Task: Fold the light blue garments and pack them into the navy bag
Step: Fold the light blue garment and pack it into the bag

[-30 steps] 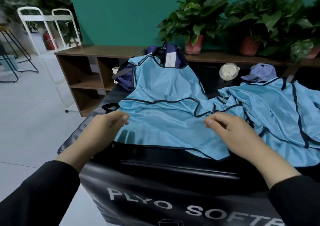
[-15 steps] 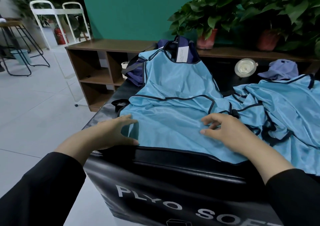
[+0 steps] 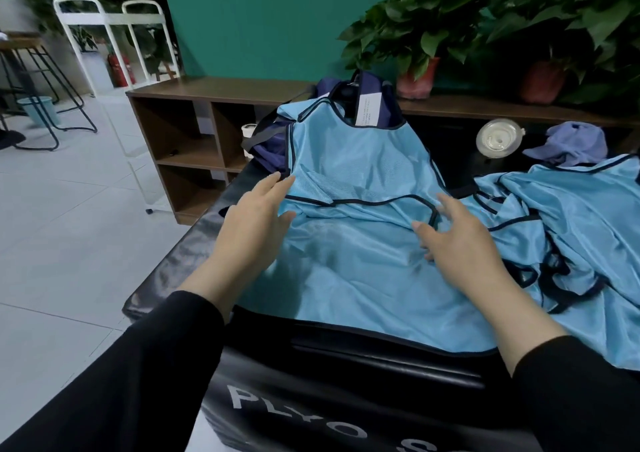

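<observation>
Hands first: the left hand (image 3: 258, 216) lies flat with its fingers straight along the left edge of the bib (image 3: 360, 181), and the right hand (image 3: 457, 233) rests loose and spread on the cloth near the dark-trimmed fold line, thumb out. Neither one grips anything — they seem to be smoothing and steadying the slippery fabric so that the next fold lands square.

Between the two hands the bib's lower half lies spread on the black box (image 3: 311, 403), while its top runs away from the fingertips and up against the bag (image 3: 367, 88). That puts the bag just beyond the hands, mouth upward, handy for dropping the folded piece straight in.

Out past the right hand sits a heap (image 3: 571, 216) of the same light blue cloth, crumpled and waiting its turn; how many pieces it holds I cannot tell — one at least. Farther off beyond it lie a cap (image 3: 568, 140) and a lid (image 3: 498, 138).

Counted: two hands, one bib being worked, one heap, one bag, one cap, one lid.
</observation>
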